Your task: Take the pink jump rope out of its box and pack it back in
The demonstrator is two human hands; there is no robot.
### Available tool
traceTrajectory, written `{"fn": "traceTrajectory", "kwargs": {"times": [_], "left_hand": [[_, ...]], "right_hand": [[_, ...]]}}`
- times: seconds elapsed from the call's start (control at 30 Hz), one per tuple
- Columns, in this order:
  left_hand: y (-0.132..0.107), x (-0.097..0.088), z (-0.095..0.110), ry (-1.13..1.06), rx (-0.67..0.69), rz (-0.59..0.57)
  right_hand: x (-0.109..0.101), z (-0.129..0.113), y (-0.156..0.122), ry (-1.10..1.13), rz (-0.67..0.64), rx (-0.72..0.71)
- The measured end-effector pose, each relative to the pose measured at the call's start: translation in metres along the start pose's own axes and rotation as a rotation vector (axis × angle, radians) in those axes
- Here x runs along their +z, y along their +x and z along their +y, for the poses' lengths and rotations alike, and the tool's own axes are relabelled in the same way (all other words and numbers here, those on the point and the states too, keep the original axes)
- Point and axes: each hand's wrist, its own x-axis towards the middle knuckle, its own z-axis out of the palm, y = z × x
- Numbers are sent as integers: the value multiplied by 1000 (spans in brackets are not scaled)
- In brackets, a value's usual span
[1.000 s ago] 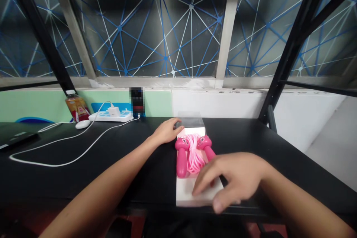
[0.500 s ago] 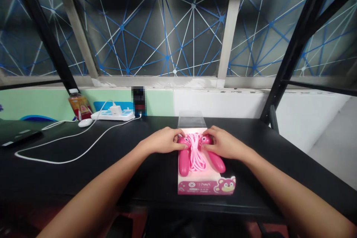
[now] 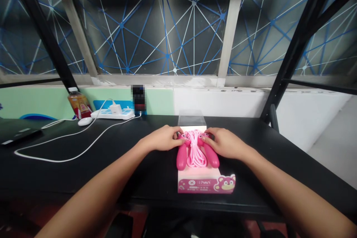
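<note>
A pink skipping rope (image 3: 196, 153) with two pink animal-head handles lies on a pink and white card tray (image 3: 205, 184) on the black table (image 3: 83, 171). My left hand (image 3: 163, 138) rests at the top of the left handle, fingers curled onto its head. My right hand (image 3: 224, 142) does the same at the head of the right handle. Both hands press on the handle tops from either side of the coiled rope. A clear plastic box cover (image 3: 192, 118) stands just behind the tray.
At the back left stand a drink bottle (image 3: 79, 105), a white mouse (image 3: 85, 121) and a power strip (image 3: 113, 113) with a white cable (image 3: 69, 148) looping over the table. A dark flat device (image 3: 19, 135) lies far left. A black rack post (image 3: 295, 44) rises at the right.
My right hand left the near end of the card and went up to the right handle's head, uncovering the printed front edge. My left hand shifted onto the left handle. The handles now lie closer together.
</note>
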Motion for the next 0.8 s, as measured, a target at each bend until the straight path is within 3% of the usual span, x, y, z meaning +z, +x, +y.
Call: {"fn": "traceTrajectory", "kwargs": {"times": [0.2,0.33,0.4,0.57,0.73,0.8], "left_hand": [[-3,-3,-2,-22,41,-17],[-3,-3,-2,11,27,4],[-3,-3,-2,36,29,24],[-6,0,0,154,36,95],[-5,2,4,194,42,140],[-1,5,2,188,43,217]], "right_hand": [[5,-7,1,-178,-9,12],[1,-25,-3,-328,30,38],[0,-37,-7,-357,35,-43],[4,-56,-17,-374,-87,-431],[7,-55,-16,-358,-116,-454],[7,-54,-16,-357,-113,-443]]}}
